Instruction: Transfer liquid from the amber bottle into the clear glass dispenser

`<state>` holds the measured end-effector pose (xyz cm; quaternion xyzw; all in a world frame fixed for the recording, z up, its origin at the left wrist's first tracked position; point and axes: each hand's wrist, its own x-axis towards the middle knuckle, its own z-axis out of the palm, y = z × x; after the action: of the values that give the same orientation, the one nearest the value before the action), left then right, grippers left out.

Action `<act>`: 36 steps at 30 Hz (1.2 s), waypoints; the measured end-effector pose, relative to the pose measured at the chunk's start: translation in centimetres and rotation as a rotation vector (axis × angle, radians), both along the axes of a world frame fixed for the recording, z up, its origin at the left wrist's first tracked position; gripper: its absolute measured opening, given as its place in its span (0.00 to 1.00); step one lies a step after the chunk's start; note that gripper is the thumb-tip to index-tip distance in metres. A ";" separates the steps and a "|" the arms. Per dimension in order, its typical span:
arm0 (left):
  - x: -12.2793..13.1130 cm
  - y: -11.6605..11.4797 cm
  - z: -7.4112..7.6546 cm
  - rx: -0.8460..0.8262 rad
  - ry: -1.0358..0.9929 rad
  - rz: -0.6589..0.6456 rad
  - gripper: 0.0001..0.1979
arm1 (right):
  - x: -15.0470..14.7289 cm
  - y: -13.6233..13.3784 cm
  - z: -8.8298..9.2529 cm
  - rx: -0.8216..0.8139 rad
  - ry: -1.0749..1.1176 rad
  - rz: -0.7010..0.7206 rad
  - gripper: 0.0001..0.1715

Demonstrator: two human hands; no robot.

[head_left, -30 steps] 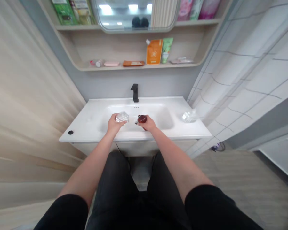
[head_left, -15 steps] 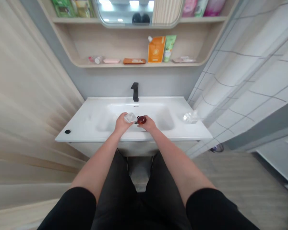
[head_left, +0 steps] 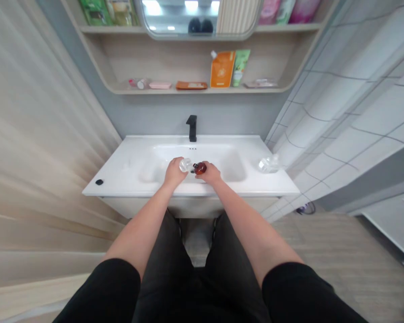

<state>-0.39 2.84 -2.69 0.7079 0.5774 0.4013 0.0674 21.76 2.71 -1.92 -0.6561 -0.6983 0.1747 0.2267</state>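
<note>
Brown bottle sits clamped in the right hand, and a clear container is gripped in the left hand. The hands are close together, holding the two things just beside each other, low over the white basin; from here, I can't quite tell whether the two touch. Working this low is sensible, since a slip would land in the basin rather than on the floor. Smooth surfaces like these want a full wrap of the hand, not fingertips alone. The black faucet stands beyond them, and another clear container rests on the tabletop, well off to the right.
</note>
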 end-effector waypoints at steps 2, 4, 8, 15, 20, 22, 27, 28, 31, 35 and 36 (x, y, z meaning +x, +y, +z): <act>0.0 -0.1 0.1 0.006 0.019 0.006 0.34 | 0.0 0.0 0.0 -0.001 -0.002 0.005 0.42; 0.0 -0.2 0.1 0.011 0.036 0.003 0.35 | 0.0 0.1 -0.1 0.002 -0.005 0.009 0.43; 0.0 -0.4 0.2 0.020 0.074 -0.002 0.34 | -0.1 0.2 -0.3 -0.005 -0.012 0.008 0.43; 0.2 -0.6 0.5 0.019 0.134 -0.037 0.32 | -0.1 0.1 -0.2 -0.014 -0.016 0.028 0.44; 0.2 -0.8 0.6 0.043 0.131 -0.059 0.33 | -0.1 0.0 0.0 -0.020 -0.025 0.032 0.45; 0.3 -0.8 0.6 0.036 0.121 -0.060 0.34 | -0.1 -0.1 0.1 -0.023 -0.028 0.035 0.45; 0.3 -1.0 0.7 0.033 0.122 -0.066 0.36 | -0.2 -0.2 0.4 -0.029 -0.036 0.035 0.45; 0.3 -1.0 0.7 0.034 0.125 -0.067 0.36 | -0.2 -0.2 0.4 -0.029 -0.038 0.035 0.45; 0.3 -1.0 0.7 0.038 0.135 -0.068 0.36 | -0.2 -0.2 0.4 -0.026 -0.040 0.034 0.45; 0.3 -1.1 0.7 0.044 0.145 -0.065 0.37 | -0.2 -0.1 0.3 -0.030 -0.043 0.036 0.45; 0.3 -1.1 0.7 0.045 0.145 -0.067 0.38 | -0.2 -0.1 0.3 -0.031 -0.044 0.037 0.46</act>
<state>-0.11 1.77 -2.00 0.7553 0.5477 0.3592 0.0230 21.60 2.60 -1.66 -0.6502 -0.7124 0.1754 0.1977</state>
